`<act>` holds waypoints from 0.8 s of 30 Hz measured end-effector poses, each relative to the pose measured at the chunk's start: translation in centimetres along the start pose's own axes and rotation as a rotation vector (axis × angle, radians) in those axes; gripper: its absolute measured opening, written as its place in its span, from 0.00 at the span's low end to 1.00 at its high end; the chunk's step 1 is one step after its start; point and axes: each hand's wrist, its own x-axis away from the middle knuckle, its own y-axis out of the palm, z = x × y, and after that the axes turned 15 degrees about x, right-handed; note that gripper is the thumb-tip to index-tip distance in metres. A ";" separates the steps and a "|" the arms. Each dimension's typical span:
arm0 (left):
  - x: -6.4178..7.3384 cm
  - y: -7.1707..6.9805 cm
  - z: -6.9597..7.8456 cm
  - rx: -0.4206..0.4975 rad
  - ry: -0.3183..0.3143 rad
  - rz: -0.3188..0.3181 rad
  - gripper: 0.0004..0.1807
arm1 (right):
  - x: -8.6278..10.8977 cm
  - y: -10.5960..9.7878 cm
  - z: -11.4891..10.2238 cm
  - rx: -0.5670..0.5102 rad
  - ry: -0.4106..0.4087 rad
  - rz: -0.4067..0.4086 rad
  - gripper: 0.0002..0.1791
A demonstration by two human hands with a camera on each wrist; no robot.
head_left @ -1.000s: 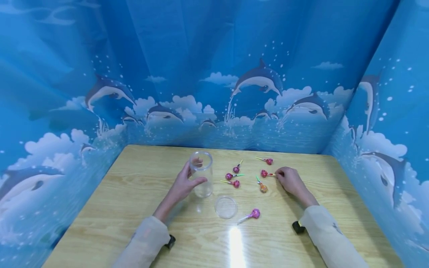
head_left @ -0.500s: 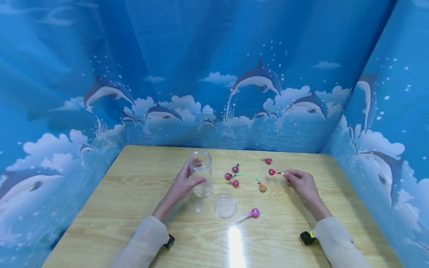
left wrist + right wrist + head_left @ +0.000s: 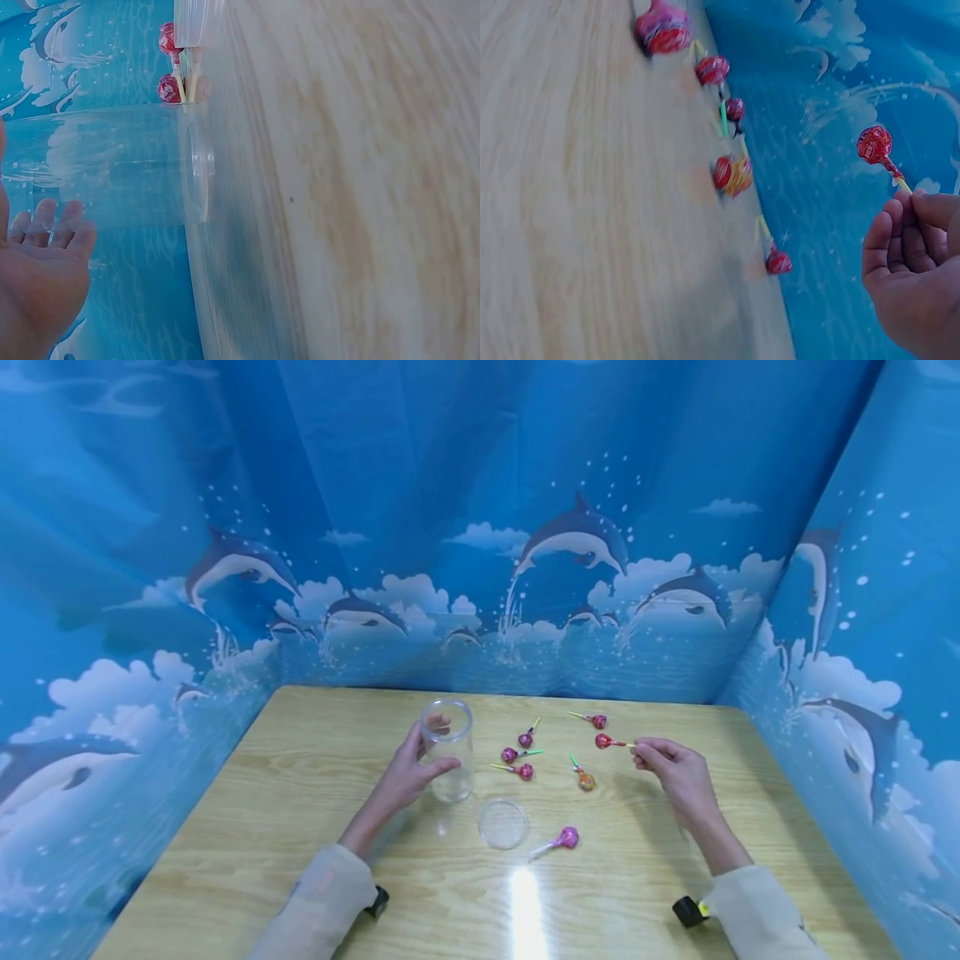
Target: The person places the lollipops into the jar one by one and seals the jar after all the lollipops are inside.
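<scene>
My left hand is wrapped around a clear plastic jar, which stands upright on the table with its top uncovered. In the left wrist view the fingers show behind the jar's clear wall. Between thumb and fingers my right hand pinches the yellow stick of a red lollipop, holding it above the table. The right wrist view shows that lollipop's wrapped head pointing away from the hand. A round clear lid lies flat in front of the jar.
Between the hands lie several wrapped lollipops: an orange one, a dark red one at the back, and a red one near the jar. A pink lollipop lies closer in front. Dolphin-print curtains enclose the wooden table.
My right hand has lifted the red lollipop off the table by its stick, drawing it slightly to the right. My left hand and the jar have stayed put.
</scene>
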 end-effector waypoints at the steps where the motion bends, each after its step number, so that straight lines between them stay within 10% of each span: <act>1: 0.0 0.0 0.0 0.000 0.003 -0.003 0.43 | 0.1 0.2 -0.4 -0.026 -0.008 -0.002 0.20; 13: -0.1 0.0 0.3 -0.008 -0.027 -0.011 0.41 | 1.4 3.4 -4.7 -0.145 -0.096 -0.040 0.07; 24: 0.0 0.1 0.4 -0.019 -0.055 -0.001 0.43 | 1.4 6.7 -7.5 -0.158 -0.226 -0.111 0.17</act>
